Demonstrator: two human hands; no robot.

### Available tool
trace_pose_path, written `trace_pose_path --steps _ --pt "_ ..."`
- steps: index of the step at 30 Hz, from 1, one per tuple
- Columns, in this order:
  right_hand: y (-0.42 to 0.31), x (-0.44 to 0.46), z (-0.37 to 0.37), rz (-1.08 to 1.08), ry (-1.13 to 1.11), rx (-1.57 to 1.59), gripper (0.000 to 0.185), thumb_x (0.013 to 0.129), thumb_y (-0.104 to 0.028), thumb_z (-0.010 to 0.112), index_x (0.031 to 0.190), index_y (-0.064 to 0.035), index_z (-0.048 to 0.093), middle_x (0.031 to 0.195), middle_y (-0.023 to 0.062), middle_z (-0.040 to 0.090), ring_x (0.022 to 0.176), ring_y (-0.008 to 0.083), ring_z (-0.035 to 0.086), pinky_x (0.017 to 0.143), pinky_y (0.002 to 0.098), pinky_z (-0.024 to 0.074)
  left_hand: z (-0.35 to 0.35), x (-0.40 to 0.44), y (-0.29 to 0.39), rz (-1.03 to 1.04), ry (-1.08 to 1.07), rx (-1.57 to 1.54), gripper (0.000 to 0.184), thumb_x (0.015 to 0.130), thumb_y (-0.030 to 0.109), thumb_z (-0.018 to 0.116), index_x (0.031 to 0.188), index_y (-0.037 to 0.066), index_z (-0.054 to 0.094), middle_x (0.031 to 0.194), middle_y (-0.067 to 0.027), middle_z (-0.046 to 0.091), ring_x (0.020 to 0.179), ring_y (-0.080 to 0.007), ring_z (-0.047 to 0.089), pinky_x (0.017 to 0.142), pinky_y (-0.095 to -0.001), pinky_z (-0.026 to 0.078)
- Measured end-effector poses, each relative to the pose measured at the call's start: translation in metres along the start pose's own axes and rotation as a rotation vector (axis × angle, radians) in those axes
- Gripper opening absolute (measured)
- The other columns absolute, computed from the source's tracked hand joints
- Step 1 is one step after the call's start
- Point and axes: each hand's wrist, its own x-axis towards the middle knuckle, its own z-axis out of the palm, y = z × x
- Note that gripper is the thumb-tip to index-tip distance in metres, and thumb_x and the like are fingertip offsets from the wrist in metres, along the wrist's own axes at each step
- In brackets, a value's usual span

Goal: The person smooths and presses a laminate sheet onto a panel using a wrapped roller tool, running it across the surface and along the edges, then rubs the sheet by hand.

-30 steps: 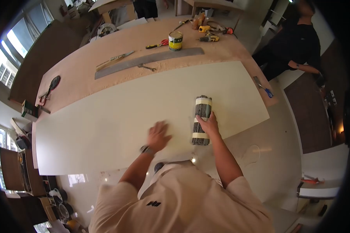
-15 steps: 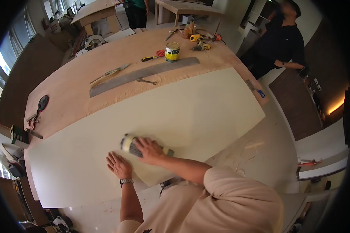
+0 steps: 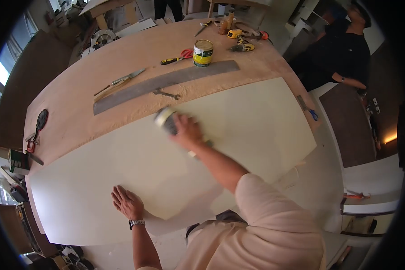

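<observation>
A large pale sheet [image 3: 94,171] lies flat on the wooden worktable [image 3: 63,126]. My right hand [image 3: 188,131] grips a grey-and-cream block [image 3: 167,120] on the sheet, near its far edge. Motion blurs the block, so its exact kind is not clear. Lower left, my left hand [image 3: 128,203] rests flat on the sheet near its front edge, fingers stretched out and holding nothing. Beyond the sheet lie a wrench [image 3: 167,94] and a long grey strip [image 3: 166,85].
A paint can [image 3: 203,53], a red-and-yellow-handled tool [image 3: 177,58], a knife-like tool [image 3: 128,76] and a drill [image 3: 243,45] are farther back. A blue-handled scraper [image 3: 309,110] lies at right. A circular saw [image 3: 102,38] sits behind. A person in black [image 3: 342,54] stands at right.
My right hand has moved the block away from me, toward the sheet's far edge. My left hand has shifted slightly left and nearer to me, still flat.
</observation>
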Motion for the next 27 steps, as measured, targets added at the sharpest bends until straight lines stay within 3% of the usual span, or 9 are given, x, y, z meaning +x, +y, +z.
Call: trace_pose_path --steps 5,9,12,16,18,21,24,27 --pt "0.187 0.051 -0.044 0.456 0.114 -0.176 0.093 0.083 -0.052 0.078 0.158 -0.0149 0.039 0.141 0.0166 0.052 0.122 0.0391 0.057 0.099 0.0541 0.0507 0.001 0.002 0.003 -0.042 -0.008 0.014 0.062 0.11 0.039 0.03 0.164 0.011 0.034 0.174 -0.0086 0.026 0.162 -0.0316 0.017 0.13 -0.0517 0.009" --pt "0.216 0.058 -0.067 0.681 0.15 -0.196 0.092 0.084 -0.053 0.077 0.158 -0.0143 0.039 0.143 0.0167 0.051 0.124 0.0402 0.056 0.101 0.0552 0.0498 0.001 0.005 0.005 -0.041 -0.003 0.011 0.062 0.11 0.039 0.03 0.165 0.011 0.032 0.174 -0.0096 0.025 0.162 -0.0322 0.016 0.13 -0.0525 0.008" --pt "0.167 0.046 -0.046 0.622 0.145 -0.168 0.091 0.084 -0.052 0.077 0.157 -0.0129 0.04 0.142 0.0165 0.052 0.124 0.041 0.056 0.099 0.0574 0.0499 0.002 0.003 0.004 -0.042 -0.018 0.05 0.063 0.11 0.04 0.028 0.166 0.01 0.03 0.175 -0.0107 0.023 0.162 -0.0327 0.015 0.13 -0.0531 0.01" --pt "0.03 0.011 0.017 0.096 0.14 -0.057 0.092 0.08 -0.04 0.083 0.155 -0.0079 0.04 0.134 0.0216 0.056 0.115 0.0405 0.06 0.094 0.0581 0.0499 0.0 0.006 0.011 -0.036 -0.028 0.081 0.064 0.11 0.041 0.028 0.166 0.009 0.029 0.175 -0.0106 0.022 0.162 -0.0327 0.016 0.129 -0.0532 0.01" --pt "-0.052 -0.013 0.041 -0.196 0.039 0.185 0.09 0.078 -0.034 0.084 0.154 -0.0082 0.042 0.135 0.0201 0.056 0.114 0.0422 0.06 0.093 0.059 0.0502 0.0 0.008 0.01 -0.036 -0.025 0.076 0.064 0.11 0.041 0.029 0.166 0.011 0.03 0.175 -0.0105 0.023 0.162 -0.0326 0.015 0.13 -0.0526 0.009" --pt "-0.143 -0.046 0.06 -0.389 -0.192 0.159 0.091 0.079 -0.036 0.081 0.158 -0.0117 0.04 0.151 0.0177 0.048 0.13 0.0417 0.05 0.102 0.0562 0.0469 0.003 0.008 0.005 -0.03 -0.013 0.064 0.063 0.11 0.042 0.031 0.166 0.012 0.032 0.174 -0.0105 0.024 0.162 -0.0329 0.016 0.129 -0.0524 0.01" --pt "-0.14 -0.048 0.051 -0.354 -0.228 0.23 0.093 0.079 -0.035 0.08 0.159 -0.0122 0.039 0.15 0.0179 0.049 0.13 0.0405 0.051 0.102 0.0552 0.0464 0.002 0.007 -0.003 -0.004 0.008 0.073 0.063 0.11 0.044 0.03 0.165 0.012 0.034 0.174 -0.0106 0.027 0.161 -0.0332 0.019 0.129 -0.0525 0.012" --pt "-0.069 -0.037 0.045 -0.213 -0.059 0.18 0.092 0.077 -0.036 0.082 0.156 -0.0118 0.042 0.14 0.0183 0.054 0.123 0.0398 0.055 0.098 0.056 0.0472 0.006 0.009 -0.001 0.018 0.034 0.056 0.063 0.11 0.045 0.03 0.164 0.012 0.035 0.173 -0.0108 0.028 0.161 -0.0335 0.02 0.128 -0.0525 0.012"
